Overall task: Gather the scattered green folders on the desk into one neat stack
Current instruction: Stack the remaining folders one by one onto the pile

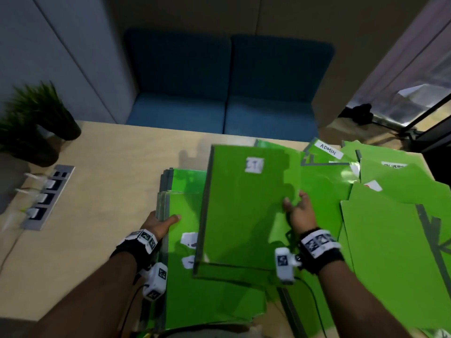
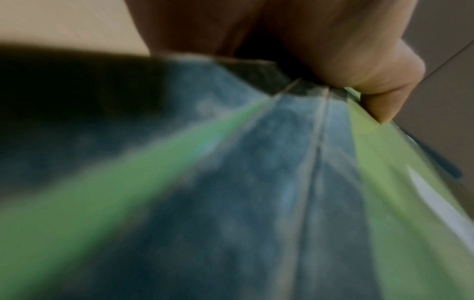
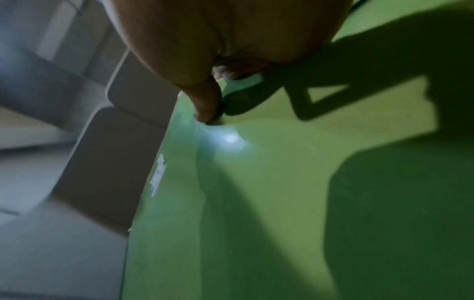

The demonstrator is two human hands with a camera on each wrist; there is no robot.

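Note:
A stack of green folders with grey spines lies on the desk in front of me. My left hand grips the stack's left edge, thumb on top; the left wrist view shows the thumb pressed on the grey spines. My right hand pinches the right edge of one green folder with a white label, held tilted above the stack. In the right wrist view the thumb sits on that folder. More green folders lie scattered at the right, one labelled ADMIN.
The light wood desk has a grey power socket strip at the left and a potted plant at the far left corner. A blue sofa stands beyond the desk's far edge.

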